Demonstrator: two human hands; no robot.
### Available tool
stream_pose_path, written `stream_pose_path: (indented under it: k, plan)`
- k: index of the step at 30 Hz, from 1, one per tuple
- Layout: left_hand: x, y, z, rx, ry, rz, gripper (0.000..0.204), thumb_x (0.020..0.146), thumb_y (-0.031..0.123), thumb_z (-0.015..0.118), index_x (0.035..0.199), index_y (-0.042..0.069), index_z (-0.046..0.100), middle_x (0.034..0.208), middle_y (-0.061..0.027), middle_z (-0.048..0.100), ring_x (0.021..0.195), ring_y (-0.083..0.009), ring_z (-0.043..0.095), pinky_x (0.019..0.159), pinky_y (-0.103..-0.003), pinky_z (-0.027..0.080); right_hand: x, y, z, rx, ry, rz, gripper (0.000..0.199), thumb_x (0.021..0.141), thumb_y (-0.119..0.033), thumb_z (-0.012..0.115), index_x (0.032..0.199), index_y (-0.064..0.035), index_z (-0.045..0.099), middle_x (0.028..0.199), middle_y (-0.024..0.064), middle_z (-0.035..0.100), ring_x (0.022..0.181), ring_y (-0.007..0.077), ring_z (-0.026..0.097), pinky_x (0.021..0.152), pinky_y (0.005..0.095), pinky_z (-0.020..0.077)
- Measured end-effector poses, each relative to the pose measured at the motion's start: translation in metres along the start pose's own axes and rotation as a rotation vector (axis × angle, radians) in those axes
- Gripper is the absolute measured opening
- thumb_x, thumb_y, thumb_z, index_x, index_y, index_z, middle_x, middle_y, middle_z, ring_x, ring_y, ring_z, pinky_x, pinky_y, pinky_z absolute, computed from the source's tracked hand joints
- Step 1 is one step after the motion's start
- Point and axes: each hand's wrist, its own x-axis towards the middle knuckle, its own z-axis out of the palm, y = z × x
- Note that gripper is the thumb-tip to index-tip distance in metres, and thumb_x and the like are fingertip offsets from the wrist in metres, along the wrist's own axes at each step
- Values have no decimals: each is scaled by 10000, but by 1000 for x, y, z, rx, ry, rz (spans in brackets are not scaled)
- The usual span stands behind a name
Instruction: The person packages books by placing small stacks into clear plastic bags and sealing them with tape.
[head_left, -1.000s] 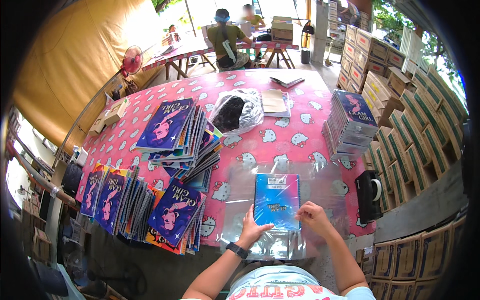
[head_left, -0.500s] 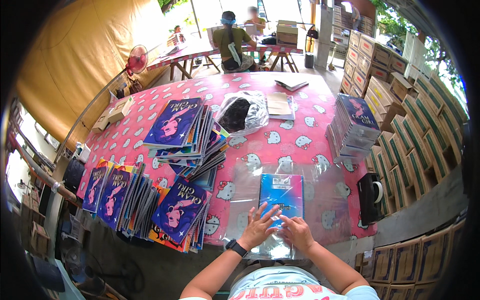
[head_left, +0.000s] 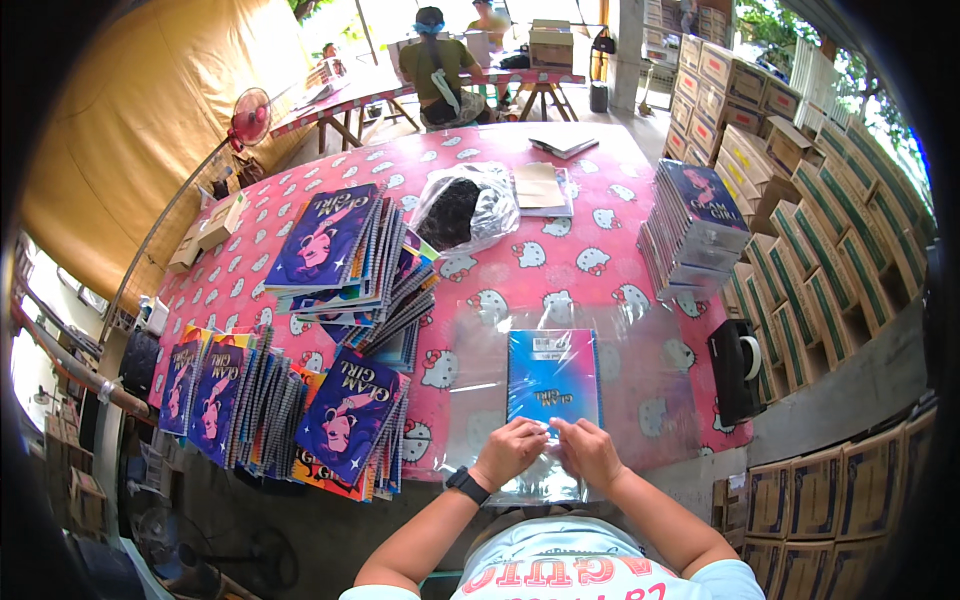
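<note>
A blue-and-pink spiral notebook (head_left: 552, 372) lies on a clear plastic sheet (head_left: 650, 400) at the table's near edge, with glossy clear plastic over it. At the notebook's near end, my left hand (head_left: 512, 450) and my right hand (head_left: 588, 455) meet with fingertips almost touching. Both are closed in a pinch on the clear plastic (head_left: 545, 487), which spreads below them toward my body. A small whitish bit shows between the fingertips, too small to make out.
Piles of purple-covered notebooks (head_left: 335, 240) fill the left side. Another stack (head_left: 695, 230) stands at the right, near a black tape dispenser (head_left: 735, 375). A plastic bag with black contents (head_left: 465, 210) lies farther back. Cartons (head_left: 830, 270) line the right; people sit at a far table.
My hands were spread flat over the notebook's lower half. They have drawn back toward me and closed into pinches at its near end, uncovering more of the cover.
</note>
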Motion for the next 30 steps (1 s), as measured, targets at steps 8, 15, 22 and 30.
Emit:
stream_pose_path:
  k: [8, 15, 22, 30]
  plan:
    - [9, 0, 2, 26, -10, -180, 365, 751, 138, 687, 1112, 124, 644, 777, -24, 653, 728, -196, 573, 714, -349, 467, 13, 10, -7, 231, -152, 375, 759, 703, -56, 723, 1345, -50, 319, 739, 103, 594, 696, 286, 609, 634, 381, 489]
    - [9, 5, 10, 82, 111, -273, 531, 761, 183, 698, 1265, 120, 545, 733, 21, 649, 759, -163, 563, 858, -353, 341, 25, 10, -4, 147, -120, 510, 863, 678, -72, 763, 1378, -73, 258, 827, 131, 588, 689, 289, 611, 630, 390, 493]
    - [10, 5, 7, 219, -69, -295, 549, 769, 223, 681, 1293, 209, 515, 877, 21, 599, 910, -152, 508, 885, -402, 260, 20, 15, -3, 255, -139, 505, 855, 673, -63, 763, 1376, -89, 277, 935, 132, 573, 753, 273, 596, 662, 377, 504]
    - [6, -16, 1, 223, -127, -90, 296, 812, 318, 639, 1094, 230, 659, 1324, 40, 504, 1331, -240, 308, 1082, -451, 143, 1, 6, 7, 225, 69, 287, 587, 737, -16, 704, 1253, -81, 431, 821, 92, 592, 703, 194, 589, 632, 316, 502]
